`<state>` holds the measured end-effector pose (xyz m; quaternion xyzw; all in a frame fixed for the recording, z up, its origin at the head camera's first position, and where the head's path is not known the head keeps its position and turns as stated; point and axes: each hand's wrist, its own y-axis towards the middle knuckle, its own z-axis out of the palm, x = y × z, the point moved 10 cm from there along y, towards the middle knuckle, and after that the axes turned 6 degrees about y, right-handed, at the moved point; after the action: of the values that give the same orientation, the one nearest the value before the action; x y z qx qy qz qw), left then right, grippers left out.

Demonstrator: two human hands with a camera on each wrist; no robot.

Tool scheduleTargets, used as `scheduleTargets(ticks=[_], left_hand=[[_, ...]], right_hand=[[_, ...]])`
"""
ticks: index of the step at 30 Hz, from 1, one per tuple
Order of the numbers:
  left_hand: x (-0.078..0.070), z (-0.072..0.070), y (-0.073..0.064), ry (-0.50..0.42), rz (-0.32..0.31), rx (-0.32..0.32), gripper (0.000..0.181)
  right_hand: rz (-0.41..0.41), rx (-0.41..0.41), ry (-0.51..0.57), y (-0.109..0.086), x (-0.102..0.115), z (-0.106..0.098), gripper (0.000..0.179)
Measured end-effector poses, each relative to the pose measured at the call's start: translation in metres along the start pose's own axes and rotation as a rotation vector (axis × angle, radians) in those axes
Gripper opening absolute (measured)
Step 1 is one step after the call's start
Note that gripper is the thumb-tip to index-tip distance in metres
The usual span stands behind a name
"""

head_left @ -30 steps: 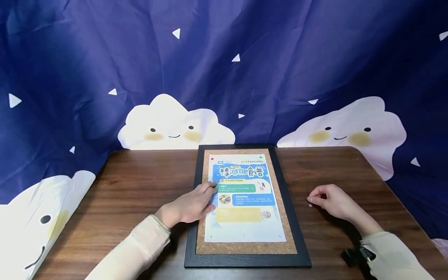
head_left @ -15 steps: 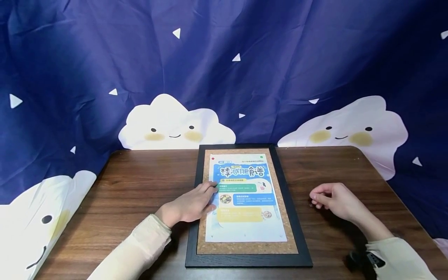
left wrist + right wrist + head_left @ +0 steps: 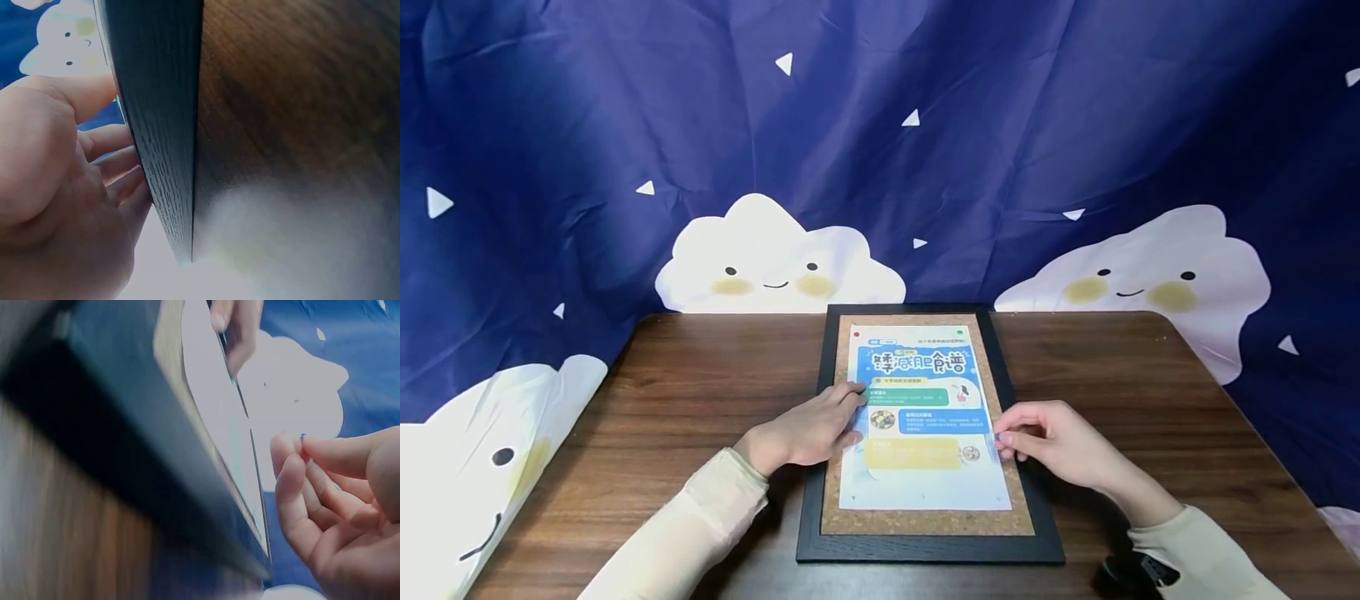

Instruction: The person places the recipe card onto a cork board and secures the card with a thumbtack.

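Note:
A printed poster (image 3: 917, 492) lies on a black-framed cork board (image 3: 932, 523) in the head view. At its top corners are a red thumbtack (image 3: 856, 334) and a green thumbtack (image 3: 959, 332). My left hand (image 3: 808, 429) rests across the board's left side, its fingertips on the poster's left edge. Over the board's right side, my right hand (image 3: 1063, 442) pinches a tiny blue thumbtack (image 3: 303, 436) between thumb and finger. Most of that tack is hidden by the fingertips. In the right wrist view, the pinching fingers appear apart from the board.
The board lies flat on a brown wooden table (image 3: 715, 367), its black frame (image 3: 932, 548) raised around the cork. Behind the table hangs a dark blue curtain (image 3: 850, 100) with smiling clouds. A black wrist device (image 3: 1157, 571) sits below my right sleeve.
My right hand has come left from the bare table to over the board's right edge, bringing the blue thumbtack. My left hand has stayed in place on the board.

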<state>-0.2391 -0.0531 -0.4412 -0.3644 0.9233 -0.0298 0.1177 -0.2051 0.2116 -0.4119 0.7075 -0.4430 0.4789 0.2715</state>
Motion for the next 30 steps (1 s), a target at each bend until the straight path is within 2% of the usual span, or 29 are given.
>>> scheduleTargets(ticks=[5, 10, 13, 15, 19, 21, 26, 30], left_hand=[[0.003, 0.001, 0.002, -0.01, -0.016, 0.007, 0.058], [0.005, 0.004, 0.001, -0.036, -0.022, 0.015, 0.058], [0.006, 0.006, 0.002, -0.064, 0.002, -0.006, 0.057], [0.013, 0.014, 0.006, -0.056, 0.036, -0.048, 0.057], [0.022, 0.024, 0.013, -0.062, 0.065, -0.081, 0.059], [0.021, 0.022, 0.013, -0.082, 0.06, -0.076, 0.06], [0.008, 0.005, 0.005, -0.105, 0.014, -0.043, 0.059], [0.003, 0.001, 0.001, -0.087, -0.003, -0.036, 0.058]], right_hand=[[-0.074, 0.071, 0.034, 0.015, 0.019, 0.028, 0.014], [-0.086, 0.125, 0.03, 0.028, 0.029, 0.05, 0.015], [-0.082, 0.158, 0.042, 0.034, 0.034, 0.062, 0.016], [-0.083, 0.188, 0.058, 0.039, 0.036, 0.071, 0.017], [-0.091, 0.239, 0.083, 0.047, 0.037, 0.086, 0.018], [-0.089, 0.263, 0.096, 0.051, 0.036, 0.093, 0.018], [-0.066, 0.328, 0.105, 0.059, 0.037, 0.114, 0.016], [-0.019, 0.379, 0.115, 0.064, 0.036, 0.134, 0.014]])
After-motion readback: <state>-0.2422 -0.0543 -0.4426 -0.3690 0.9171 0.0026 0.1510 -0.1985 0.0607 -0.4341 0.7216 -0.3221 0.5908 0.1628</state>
